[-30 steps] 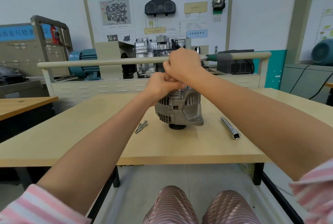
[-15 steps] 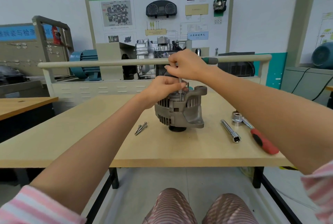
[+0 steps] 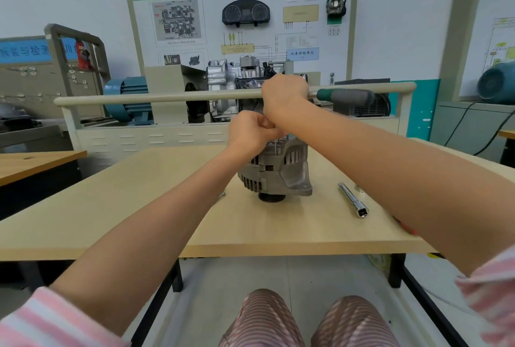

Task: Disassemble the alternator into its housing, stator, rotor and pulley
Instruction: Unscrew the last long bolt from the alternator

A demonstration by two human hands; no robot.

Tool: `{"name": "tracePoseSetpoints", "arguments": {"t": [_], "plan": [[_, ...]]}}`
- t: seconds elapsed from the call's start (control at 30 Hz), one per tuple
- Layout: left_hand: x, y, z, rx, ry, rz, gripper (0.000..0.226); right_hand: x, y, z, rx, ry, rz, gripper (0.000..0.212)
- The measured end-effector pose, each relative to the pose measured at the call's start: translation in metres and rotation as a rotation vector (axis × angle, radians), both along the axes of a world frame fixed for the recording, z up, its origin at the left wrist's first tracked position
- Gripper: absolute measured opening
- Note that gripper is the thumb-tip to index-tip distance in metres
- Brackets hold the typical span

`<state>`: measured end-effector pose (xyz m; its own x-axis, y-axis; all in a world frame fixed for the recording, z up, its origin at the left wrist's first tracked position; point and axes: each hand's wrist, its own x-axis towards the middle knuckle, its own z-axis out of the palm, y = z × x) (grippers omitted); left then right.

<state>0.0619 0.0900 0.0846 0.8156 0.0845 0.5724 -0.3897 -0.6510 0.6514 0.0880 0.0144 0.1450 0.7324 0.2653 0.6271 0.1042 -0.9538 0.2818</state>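
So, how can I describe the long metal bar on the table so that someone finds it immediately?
Start at the wooden table and find the grey alternator standing in its middle. To the right of it, lying apart from it on the bare wood, is the socket extension bar. It is a slim, shiny rod with a square hole at its near end.

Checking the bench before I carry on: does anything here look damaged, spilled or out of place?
Nothing stands out. The alternator stands pulley-down on the table, both hands at its top; the right hand grips a green-handled tool. A socket extension lies flat nearby.
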Motion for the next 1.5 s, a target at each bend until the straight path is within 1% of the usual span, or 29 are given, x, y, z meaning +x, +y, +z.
{"name": "tracePoseSetpoints", "arguments": {"t": [0.07,0.13,0.23,0.33,0.37,0.43,0.53,0.63,0.7,0.73,0.8,0.87,0.93,1.03,1.07,1.1,1.17,1.23,1.3,1.37,1.43,1.5], "plan": [[0.0,-0.002,0.0,0.02,0.009,0.053,0.035,0.002,0.0,0.002,-0.004,0.012,0.025,0.01],[0.001,0.001,0.0,-0.034,0.054,-0.01,0.039,0.0,-0.003,0.003,-0.004,0.006,0.07,0.008],[0.0,0.009,0.002,-0.054,0.12,-0.134,0.032,0.001,-0.008,0.003,-0.017,-0.002,0.169,0.008],[-0.005,0.017,0.004,-0.033,0.193,-0.275,0.02,0.008,-0.017,0.003,-0.005,-0.016,0.37,0.023],[-0.005,0.019,0.005,-0.033,0.217,-0.301,0.014,0.011,-0.021,0.002,0.012,-0.008,0.451,0.028],[-0.006,0.019,0.005,-0.042,0.238,-0.328,0.014,0.014,-0.027,-0.002,0.094,0.03,0.593,0.035],[-0.007,0.018,0.005,-0.06,0.229,-0.331,0.01,0.016,-0.03,-0.004,0.186,0.081,0.672,0.042],[-0.005,0.02,0.007,-0.085,0.213,-0.313,0.009,0.012,-0.029,-0.001,0.111,0.084,0.599,0.041],[-0.005,0.019,0.007,-0.096,0.195,-0.27,0.004,0.011,-0.024,0.0,0.063,0.019,0.486,0.037],[-0.004,0.017,0.007,-0.105,0.182,-0.23,0.006,0.01,-0.02,0.0,0.06,-0.021,0.402,0.033],[-0.001,0.01,0.006,-0.096,0.159,-0.113,0.022,0.006,-0.012,-0.001,0.077,-0.05,0.218,0.02],[0.0,0.002,0.006,-0.052,0.131,0.033,0.029,0.003,-0.004,0.0,0.077,-0.028,0.107,0.011],[0.0,-0.004,0.005,0.042,0.078,0.172,0.041,0.002,-0.002,0.0,0.054,-0.018,0.083,0.009],[0.0,-0.008,0.003,0.136,0.033,0.259,0.042,0.001,-0.005,0.001,0.054,-0.033,0.127,0.007],[0.0,-0.006,0.002,0.127,0.052,0.234,0.04,0.001,-0.006,0.0,0.047,-0.039,0.159,0.008],[0.0,-0.003,0.002,0.088,0.087,0.165,0.035,0.002,-0.007,0.0,0.04,-0.048,0.201,0.012],[-0.001,0.006,0.002,-0.009,0.159,-0.045,0.029,0.005,-0.012,0.001,0.039,-0.05,0.311,0.028],[-0.005,0.013,0.004,-0.013,0.195,-0.194,0.027,0.01,-0.02,0.0,0.082,-0.004,0.463,0.041],[-0.007,0.017,0.004,0.019,0.21,-0.262,0.021,0.013,-0.025,-0.002,0.176,0.06,0.617,0.048],[-0.006,0.019,0.003,0.026,0.216,-0.293,0.017,0.013,-0.026,-0.004,0.234,0.08,0.706,0.051],[-0.005,0.02,0.0,-0.034,0.214,-0.314,0.014,0.011,-0.025,-0.004,0.225,0.08,0.725,0.052],[-0.004,0.022,0.0,-0.105,0.207,-0.325,0.011,0.009,-0.023,-0.002,0.163,0.075,0.661,0.05]]}}
